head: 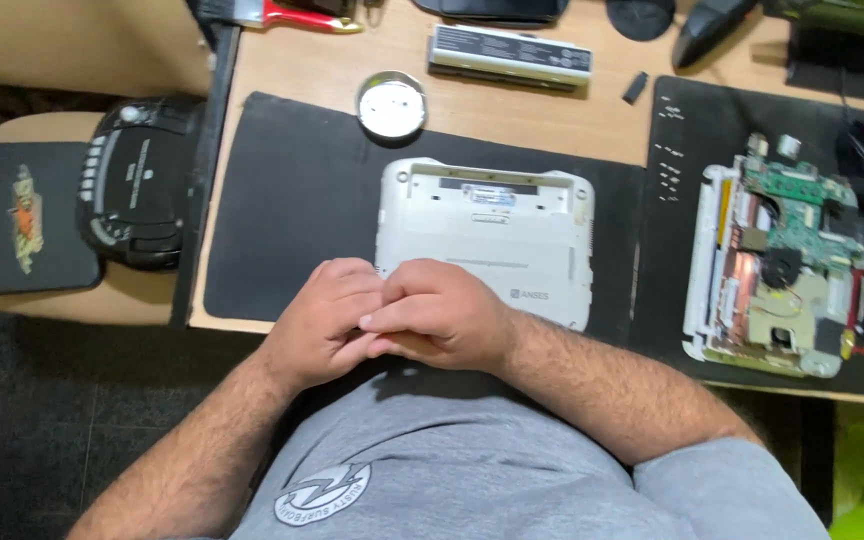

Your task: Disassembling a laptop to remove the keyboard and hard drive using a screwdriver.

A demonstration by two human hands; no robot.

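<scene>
My left hand and my right hand are clasped together at the near edge of the desk, fingers curled over each other. Whether anything small is held between them I cannot tell. Just beyond them a small white laptop lies upside down on a black mat, its empty battery bay along the far edge. My knuckles overlap its near edge in the view. A long grey battery pack lies further back on the bare wood.
A round metal dish sits at the mat's far edge. To the right, an opened laptop shows its circuit board on a second black mat. A black CD player rests on a side table at left. A red-handled tool lies at the back.
</scene>
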